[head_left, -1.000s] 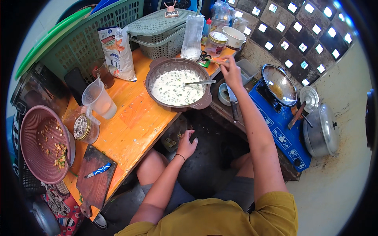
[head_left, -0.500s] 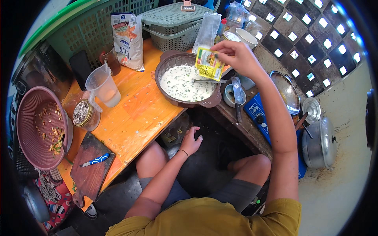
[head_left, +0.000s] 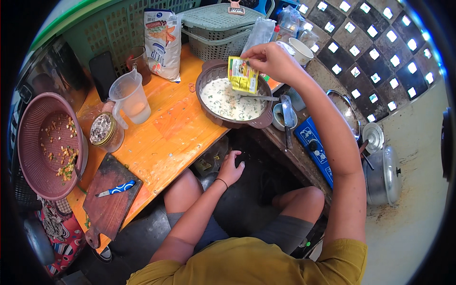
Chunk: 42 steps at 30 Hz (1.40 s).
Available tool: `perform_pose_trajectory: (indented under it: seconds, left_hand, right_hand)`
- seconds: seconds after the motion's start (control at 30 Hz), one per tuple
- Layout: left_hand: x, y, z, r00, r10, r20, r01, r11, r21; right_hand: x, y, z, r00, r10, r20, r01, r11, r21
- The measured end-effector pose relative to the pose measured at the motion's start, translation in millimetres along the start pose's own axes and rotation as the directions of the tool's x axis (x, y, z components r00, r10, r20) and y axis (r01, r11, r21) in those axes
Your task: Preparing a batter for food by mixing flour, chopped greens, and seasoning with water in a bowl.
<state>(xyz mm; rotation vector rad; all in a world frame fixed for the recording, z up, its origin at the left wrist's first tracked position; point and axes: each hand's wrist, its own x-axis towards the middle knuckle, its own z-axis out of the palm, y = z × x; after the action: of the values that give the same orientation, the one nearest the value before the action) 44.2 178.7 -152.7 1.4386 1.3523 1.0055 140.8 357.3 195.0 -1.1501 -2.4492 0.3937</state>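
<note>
Head view: the right hand (head_left: 270, 61) is clamped on a yellow packet (head_left: 243, 77), thumb and fingers pinching its upper right corner so that it hangs nearly upright above the bowl (head_left: 213, 72). Whether the packet is torn open, I cannot tell. The bowl, brown with side handles, sits at the edge of the orange table (head_left: 154, 149) and holds a white mix (head_left: 227, 101) with green bits. A spoon (head_left: 258, 98) stands in it, its handle leaning over the right rim.

The left hand (head_left: 230, 170) is between the knees, just off the table's near edge, thumb and curled fingers slightly apart.

Right of the bowl, a knife (head_left: 288, 118) lies across a small dish (head_left: 278, 117), near the blue stove (head_left: 313, 146). On the table's left part are a board (head_left: 107, 209) with a blue-handled paring knife (head_left: 121, 187) on it, a jar (head_left: 108, 135), a clear jug (head_left: 130, 97) and a mug (head_left: 138, 64). A white bag (head_left: 163, 47) stands upright near the mug. At far left, a pink basket (head_left: 35, 164) holds scattered food bits.
</note>
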Motion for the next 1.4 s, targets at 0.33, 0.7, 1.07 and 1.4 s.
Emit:
perform_pose_trajectory:
  seconds: [0.33,0.7,1.07,1.4]
  left_hand:
    - [-1.6,2.2,-1.7,1.0,0.011,-0.007,-0.011,1.0,0.003]
    - [0.3,2.1,0.1,1.0,0.021,0.0,-0.021,1.0,-0.002]
    - [1.3,0.3,2.9,1.0,0.01,0.004,-0.01,1.0,-0.009]
    - [1.3,-2.6,2.4,0.999,0.043,-0.003,-0.043,0.999,0.013]
  right_hand:
    - [5.6,-11.0,-2.0,0.996,-0.084,-0.032,0.08,0.99,-0.115]
    - [2.2,-10.1,-7.7,0.995,-0.084,0.053,0.092,0.979,-0.181]
    - [4.1,-3.8,-15.4,0.997,-0.007,-0.08,-0.007,0.986,-0.164]
    - [3.0,-6.1,-15.2,0.998,-0.044,-0.034,0.036,0.978,-0.205]
